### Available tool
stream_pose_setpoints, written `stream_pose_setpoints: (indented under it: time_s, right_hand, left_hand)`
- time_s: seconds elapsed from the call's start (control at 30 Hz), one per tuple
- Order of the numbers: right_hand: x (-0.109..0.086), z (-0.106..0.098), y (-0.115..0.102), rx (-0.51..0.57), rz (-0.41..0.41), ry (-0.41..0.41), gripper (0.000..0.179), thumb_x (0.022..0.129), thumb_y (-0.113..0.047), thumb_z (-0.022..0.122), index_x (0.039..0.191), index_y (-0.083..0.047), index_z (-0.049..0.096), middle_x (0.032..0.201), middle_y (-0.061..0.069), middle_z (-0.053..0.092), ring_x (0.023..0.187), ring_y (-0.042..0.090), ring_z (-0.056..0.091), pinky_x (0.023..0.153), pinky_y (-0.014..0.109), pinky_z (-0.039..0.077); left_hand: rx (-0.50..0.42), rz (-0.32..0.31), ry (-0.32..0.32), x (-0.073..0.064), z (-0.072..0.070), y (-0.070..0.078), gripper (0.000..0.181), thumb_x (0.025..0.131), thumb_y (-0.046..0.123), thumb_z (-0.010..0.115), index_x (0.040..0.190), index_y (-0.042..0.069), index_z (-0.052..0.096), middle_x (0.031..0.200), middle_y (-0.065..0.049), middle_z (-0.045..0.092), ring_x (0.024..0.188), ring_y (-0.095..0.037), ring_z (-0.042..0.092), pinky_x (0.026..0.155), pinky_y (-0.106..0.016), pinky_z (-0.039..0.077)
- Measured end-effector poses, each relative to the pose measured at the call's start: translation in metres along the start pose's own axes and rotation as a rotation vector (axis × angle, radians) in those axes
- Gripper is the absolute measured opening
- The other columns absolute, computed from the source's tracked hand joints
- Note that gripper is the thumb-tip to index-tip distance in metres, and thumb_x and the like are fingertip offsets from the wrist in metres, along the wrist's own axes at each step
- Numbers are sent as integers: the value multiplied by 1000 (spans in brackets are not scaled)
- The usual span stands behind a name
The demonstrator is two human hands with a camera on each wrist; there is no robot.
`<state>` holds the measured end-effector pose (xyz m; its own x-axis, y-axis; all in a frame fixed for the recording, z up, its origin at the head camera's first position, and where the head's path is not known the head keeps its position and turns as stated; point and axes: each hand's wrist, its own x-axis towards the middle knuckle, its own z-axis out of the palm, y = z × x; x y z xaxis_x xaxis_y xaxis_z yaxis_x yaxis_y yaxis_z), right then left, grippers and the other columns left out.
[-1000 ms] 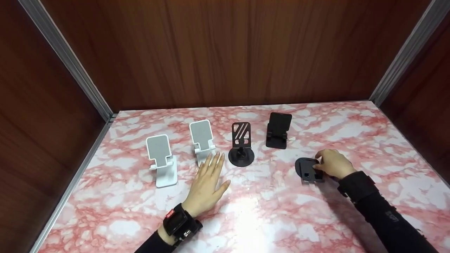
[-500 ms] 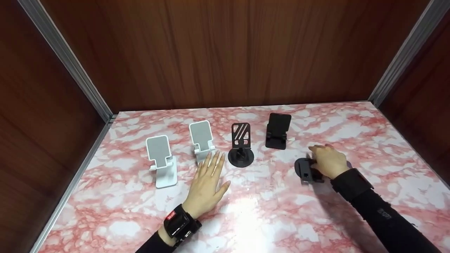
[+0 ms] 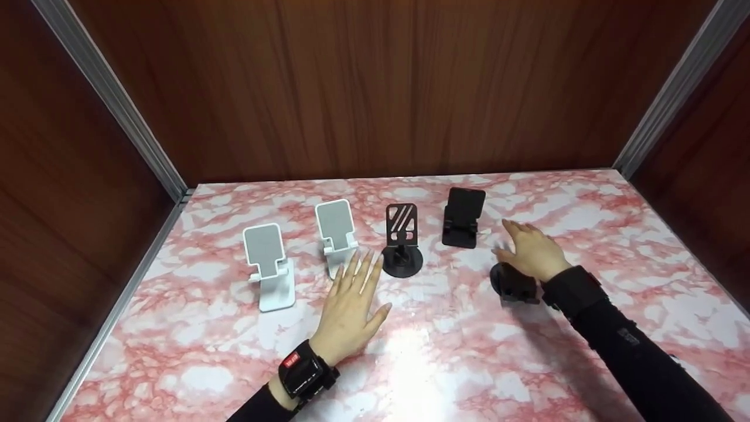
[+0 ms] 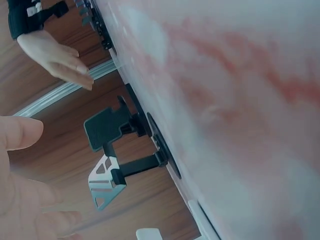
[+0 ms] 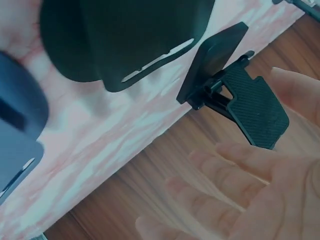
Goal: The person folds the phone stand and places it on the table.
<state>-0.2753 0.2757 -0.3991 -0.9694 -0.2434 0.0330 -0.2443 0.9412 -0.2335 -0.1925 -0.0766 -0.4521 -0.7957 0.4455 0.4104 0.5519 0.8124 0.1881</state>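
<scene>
Right hand [image 3: 532,255] empty, fingers straight, over black round-based folded phone stand [image 3: 518,285], right side of pink-marbled table [image 3: 234,351]; can't tell if touching. Left hand [image 3: 348,313] empty too, fingers straight, just beside white grey-padded upright stand [image 3: 336,224]. Sloppy right hand drop could probably skid folded one; left drifting far might tip white one. Right-wrist cam catches blue rounded stand [image 5: 27,95], hidden in head view.

Head view: strong glare on tbl [image 3: 410,366] front ctr, back wall [image 3: 387,88] dim; L wrist view: tbl blurry.
</scene>
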Motion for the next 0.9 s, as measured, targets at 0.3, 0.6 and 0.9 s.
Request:
stream_pose_setpoints:
  time_s: [0.3, 0.6, 0.9]
  right_hand:
    - [33, -2, -2, 306, -19, 91, 65, 94, -19, 61, 141, 16, 33, 133, 37, 47, 122, 51, 45, 103, 58, 37]
    - [59, 2, -6, 389, 14, 112, 55, 96, -17, 58, 136, 17, 40, 129, 36, 51, 121, 50, 46, 103, 56, 37]
    - [74, 6, -7, 461, 31, 250, 24, 94, -10, 62, 102, 12, 58, 105, 33, 64, 101, 45, 62, 89, 51, 49]
  left_hand:
    - [-4, 31, 5, 1, 0, 10, 77, 94, 39, 58, 154, 6, 22, 160, -12, 17, 146, -30, 9, 117, -52, 15]
    - [25, 26, -29, 13, -5, 18, 78, 95, 43, 55, 155, 7, 20, 160, -12, 14, 147, -29, 6, 118, -48, 7]
    - [-39, 12, -82, 30, -15, 26, 76, 98, 44, 51, 156, 9, 17, 161, -10, 11, 147, -26, 0, 118, -48, 4]
